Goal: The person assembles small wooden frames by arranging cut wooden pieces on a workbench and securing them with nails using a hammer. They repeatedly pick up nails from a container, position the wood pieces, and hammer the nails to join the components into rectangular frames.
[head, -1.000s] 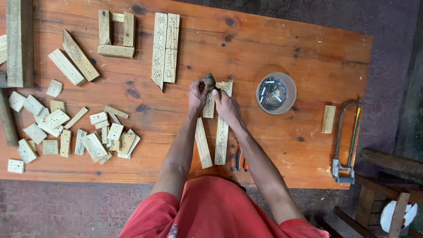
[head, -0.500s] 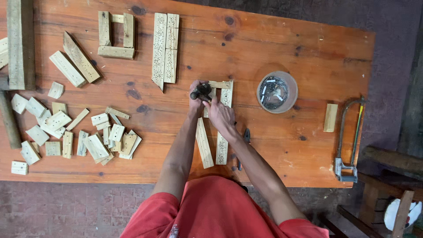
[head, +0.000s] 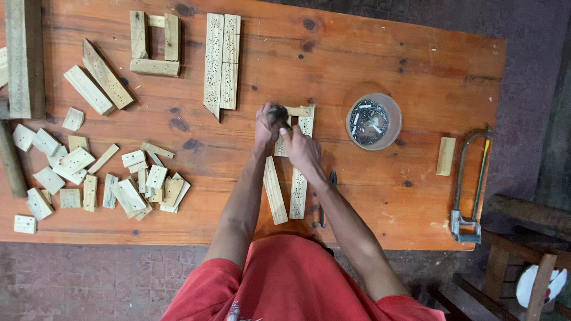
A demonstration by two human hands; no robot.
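Note:
Both my hands meet over a small frame of pale wooden strips (head: 299,190) near the middle of the orange wooden table (head: 416,65). My left hand (head: 265,128) is closed around a dark rounded tool (head: 277,112), held just above the frame's top left corner. Close below it, my right hand (head: 301,148) lies on the frame's strips with its fingers closed on the wood. Two long strips run from the hands toward me, and a short cross strip (head: 298,110) joins them at the far end.
A round bowl of nails (head: 373,122) stands right of the frame. A hacksaw (head: 470,184) and a small wood block (head: 445,156) lie at the right edge, dark pliers (head: 324,205) by my right forearm. Several wood offcuts (head: 89,178) cover the left side; another frame (head: 154,44) and strips (head: 221,62) lie farther back.
Both hands have shifted a little farther up the frame, and the dark tool now sits higher, over the top left corner. The things around them have not moved.

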